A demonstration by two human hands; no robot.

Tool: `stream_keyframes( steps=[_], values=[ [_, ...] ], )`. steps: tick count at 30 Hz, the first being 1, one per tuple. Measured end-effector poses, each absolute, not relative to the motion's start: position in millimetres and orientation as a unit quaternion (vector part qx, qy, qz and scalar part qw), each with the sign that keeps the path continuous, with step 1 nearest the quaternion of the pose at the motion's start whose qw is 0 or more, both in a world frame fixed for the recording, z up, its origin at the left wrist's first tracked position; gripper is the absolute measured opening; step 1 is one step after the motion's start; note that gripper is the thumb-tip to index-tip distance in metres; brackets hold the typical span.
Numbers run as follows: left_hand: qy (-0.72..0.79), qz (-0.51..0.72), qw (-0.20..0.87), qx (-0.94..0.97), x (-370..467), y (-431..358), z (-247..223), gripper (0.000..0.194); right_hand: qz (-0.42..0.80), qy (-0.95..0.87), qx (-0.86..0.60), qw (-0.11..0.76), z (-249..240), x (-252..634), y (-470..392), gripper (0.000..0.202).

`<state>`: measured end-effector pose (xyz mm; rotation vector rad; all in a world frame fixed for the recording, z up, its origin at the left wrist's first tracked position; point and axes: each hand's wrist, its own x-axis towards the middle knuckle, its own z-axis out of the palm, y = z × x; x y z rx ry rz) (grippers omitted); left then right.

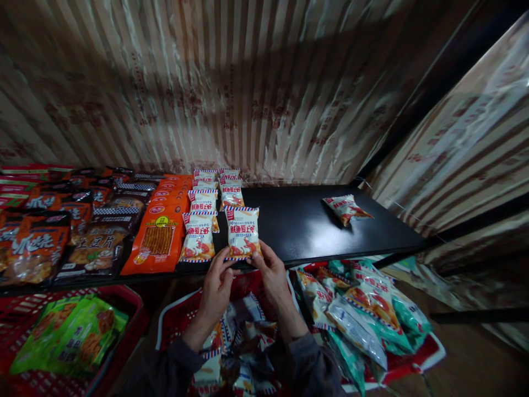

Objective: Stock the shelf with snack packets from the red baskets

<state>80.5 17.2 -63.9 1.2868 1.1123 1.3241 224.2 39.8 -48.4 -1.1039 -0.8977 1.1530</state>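
A white and orange snack bag (pixel 243 231) with red lettering is at the front edge of the black shelf (pixel 289 220). My left hand (pixel 217 284) grips its lower left corner between thumb and fingers. At the lower right corner, my right hand (pixel 270 270) pinches the same bag. Just left of it, a matching snack bag (pixel 198 238) lies at the front of a column of like bags. Behind the held bag is another short column of them (pixel 231 190). Part of the bag's bottom edge is hidden by my fingers.
Orange snack packets (pixel 155 231) and dark brown bags (pixel 97 240) fill the shelf's left. One loose bag (pixel 346 208) lies far right. Below stand red baskets: one with green packets (pixel 70 333), one below my hands (pixel 177 320), one with mixed bags (pixel 367 303). Striped sheeting (pixel 256 94) hangs behind.
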Motion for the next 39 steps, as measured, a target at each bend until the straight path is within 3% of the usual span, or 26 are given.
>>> stream_keyframes(
  steps=[39],
  values=[
    [0.443,0.550,0.465,0.534,93,21,-66,0.046,0.489,-0.360,-0.506,0.613,-49,227,42,0.057]
  ],
)
